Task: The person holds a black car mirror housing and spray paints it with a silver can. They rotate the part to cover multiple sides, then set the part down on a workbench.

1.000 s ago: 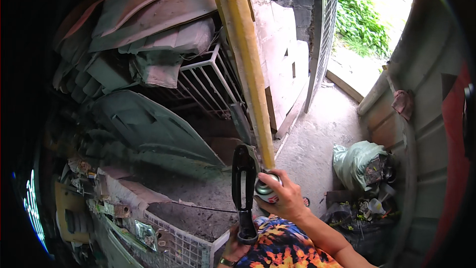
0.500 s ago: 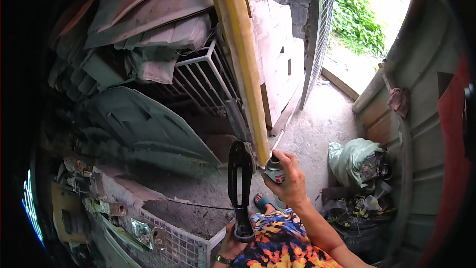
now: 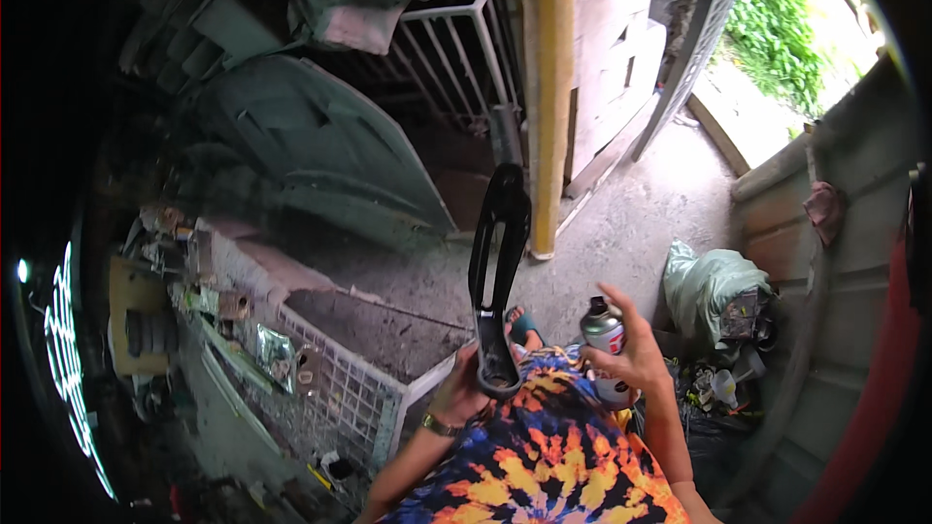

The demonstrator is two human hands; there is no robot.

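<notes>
My left hand (image 3: 466,386) grips the lower end of a long black slotted part (image 3: 497,281), held upright in front of me. My right hand (image 3: 636,354) is wrapped around a spray can (image 3: 604,332) with a grey cap, its forefinger raised over the nozzle. The can sits to the right of the black part and a little apart from it. A bright tie-dye shirt (image 3: 544,466) fills the bottom of the view, and one foot in a green sandal (image 3: 522,325) shows beneath the black part.
A yellow post (image 3: 549,87) stands just behind the black part. Dark green vehicle panels (image 3: 320,155) lean at the left, a white wire cage (image 3: 340,383) sits below them. A green plastic bag (image 3: 709,286) and litter lie at the right by a grey wall (image 3: 825,233).
The view swung so the post and hands shifted. My right hand with the can has dropped and drawn back toward my body, away from the upper part of the black piece.
</notes>
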